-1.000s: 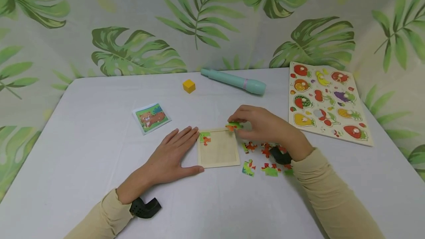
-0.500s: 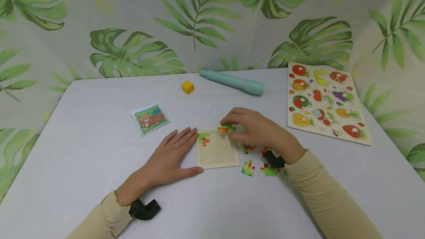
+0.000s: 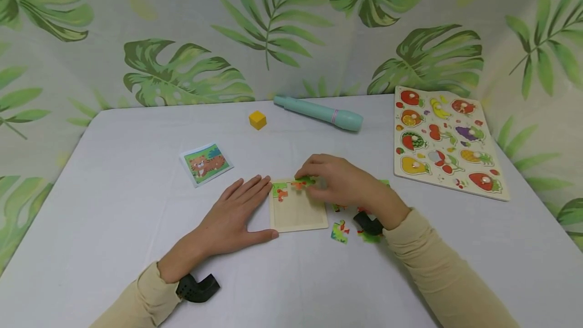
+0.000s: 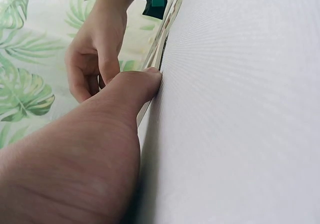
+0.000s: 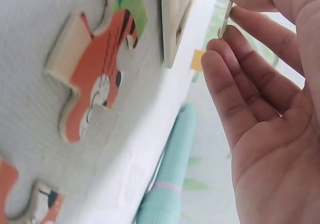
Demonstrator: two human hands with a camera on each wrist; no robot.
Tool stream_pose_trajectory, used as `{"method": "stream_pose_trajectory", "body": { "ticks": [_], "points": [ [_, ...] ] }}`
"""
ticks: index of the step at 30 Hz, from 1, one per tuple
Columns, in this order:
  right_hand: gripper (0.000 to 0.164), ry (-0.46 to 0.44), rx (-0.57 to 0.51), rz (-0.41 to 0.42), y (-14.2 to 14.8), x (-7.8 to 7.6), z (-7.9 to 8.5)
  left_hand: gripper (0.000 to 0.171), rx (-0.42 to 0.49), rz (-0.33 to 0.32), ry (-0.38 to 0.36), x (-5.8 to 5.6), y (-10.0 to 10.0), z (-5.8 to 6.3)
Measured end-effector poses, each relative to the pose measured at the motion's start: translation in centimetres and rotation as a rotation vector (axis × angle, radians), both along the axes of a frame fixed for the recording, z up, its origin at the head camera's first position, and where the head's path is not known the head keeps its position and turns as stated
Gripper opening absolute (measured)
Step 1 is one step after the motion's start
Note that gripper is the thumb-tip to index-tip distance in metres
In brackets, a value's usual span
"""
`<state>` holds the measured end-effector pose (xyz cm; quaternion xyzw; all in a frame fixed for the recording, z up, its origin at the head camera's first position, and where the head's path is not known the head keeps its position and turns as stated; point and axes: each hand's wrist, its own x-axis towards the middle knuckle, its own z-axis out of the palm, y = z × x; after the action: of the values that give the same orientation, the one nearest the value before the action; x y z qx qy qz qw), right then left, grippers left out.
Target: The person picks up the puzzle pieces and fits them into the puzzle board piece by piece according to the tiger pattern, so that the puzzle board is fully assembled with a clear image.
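A square wooden puzzle tray (image 3: 298,216) lies mid-table, with one green and orange jigsaw piece (image 3: 280,190) in its far left corner. My left hand (image 3: 232,216) lies flat with straight fingers along the tray's left side, its thumb at the near left corner. Over the tray's far edge, my right hand (image 3: 341,178) pinches another jigsaw piece (image 3: 299,184) between thumb and fingers. In the right wrist view this held piece (image 5: 225,21) shows edge-on. Several loose jigsaw pieces (image 3: 339,232) lie right of the tray, some hidden under the right forearm; one orange piece (image 5: 100,73) is close up.
A tiger picture card (image 3: 207,164) lies to the left behind the left hand. Farther back are a yellow cube (image 3: 257,120) and a teal tapered tube (image 3: 319,111) with a thick end. A fruit peg puzzle board (image 3: 448,146) occupies the back right.
My right hand has carried the pinched jigsaw piece left and toward me, from the tray's far right corner to over its far edge near the seated piece. The left hand stays put.
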<state>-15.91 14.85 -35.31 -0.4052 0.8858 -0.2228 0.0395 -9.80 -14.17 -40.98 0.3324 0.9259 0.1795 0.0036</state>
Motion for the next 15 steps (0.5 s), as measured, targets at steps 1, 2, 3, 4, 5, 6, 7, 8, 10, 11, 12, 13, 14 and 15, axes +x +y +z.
{"method": "stream_pose_trajectory", "body": {
  "ticks": [1, 2, 3, 4, 5, 6, 7, 8, 10, 11, 12, 13, 14, 15],
  "points": [
    [0.028, 0.000, 0.006, -0.001, -0.07, 0.01, -0.02, 0.100, -0.001, 0.000, 0.001, 0.01, 0.00, 0.00],
    [0.028, 0.003, 0.010, 0.000, -0.13, 0.01, -0.07, 0.100, -0.001, 0.000, 0.003, 0.01, 0.00, 0.00],
    [0.028, 0.006, 0.012, 0.001, -0.18, 0.03, -0.10, 0.100, -0.001, 0.000, 0.004, 0.02, 0.00, 0.00],
    [0.028, 0.006, 0.014, 0.002, -0.24, 0.06, -0.09, 0.100, -0.001, 0.000, 0.004, 0.03, 0.00, 0.00],
    [0.028, 0.005, 0.017, 0.003, -0.29, 0.08, -0.09, 0.100, -0.002, 0.000, 0.004, 0.04, 0.00, 0.00],
    [0.027, 0.006, 0.018, 0.005, -0.35, 0.10, -0.11, 0.100, -0.002, 0.001, 0.003, 0.05, -0.01, 0.01],
    [0.027, 0.006, 0.019, 0.009, -0.42, 0.11, -0.13, 0.100, -0.002, 0.001, 0.003, 0.06, -0.01, 0.01],
    [0.026, 0.006, 0.022, 0.012, -0.49, 0.12, -0.16, 0.100, -0.002, 0.001, 0.003, 0.07, -0.01, 0.01],
    [0.026, 0.003, 0.027, 0.016, -0.63, 0.12, -0.17, 0.100, -0.002, 0.002, 0.004, 0.08, -0.01, 0.02],
    [0.025, 0.003, 0.030, 0.018, -0.69, 0.11, -0.21, 0.100, -0.003, 0.002, 0.004, 0.09, -0.01, 0.02],
    [0.025, 0.002, 0.032, 0.019, -0.75, 0.10, -0.24, 0.100, -0.003, 0.002, 0.004, 0.10, -0.02, 0.02],
    [0.025, 0.000, 0.035, 0.019, -0.80, 0.09, -0.27, 0.100, -0.003, 0.002, 0.005, 0.10, -0.02, 0.02],
    [0.024, 0.000, 0.037, 0.019, -0.85, 0.07, -0.31, 0.099, -0.003, 0.001, 0.004, 0.10, -0.02, 0.02],
    [0.024, -0.001, 0.040, 0.019, -0.89, 0.07, -0.34, 0.099, -0.003, 0.001, 0.005, 0.10, -0.03, 0.01]
  ]
}}
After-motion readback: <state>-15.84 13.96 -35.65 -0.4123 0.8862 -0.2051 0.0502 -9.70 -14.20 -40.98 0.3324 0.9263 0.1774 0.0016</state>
